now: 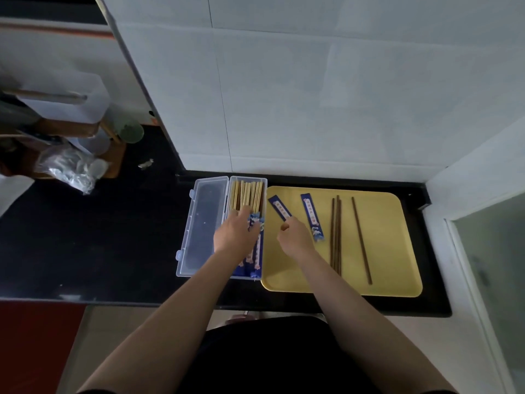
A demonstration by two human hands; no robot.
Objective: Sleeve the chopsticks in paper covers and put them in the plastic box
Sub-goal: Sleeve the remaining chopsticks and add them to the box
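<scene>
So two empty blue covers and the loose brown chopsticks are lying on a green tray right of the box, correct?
Not quite: the head view shows the tray is yellow. The two blue covers and loose brown chopsticks do lie on it, right of the box.

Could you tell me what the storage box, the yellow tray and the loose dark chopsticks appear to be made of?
The box looks like clear, glossy plastic: the dark counter shows through its open lid. The yellow tray seems to be matte plastic, uniform in colour with rounded moulded corners, though the material is not certain. The dark chopsticks look like brown wood with a dull finish; grain is too fine to see.
</scene>
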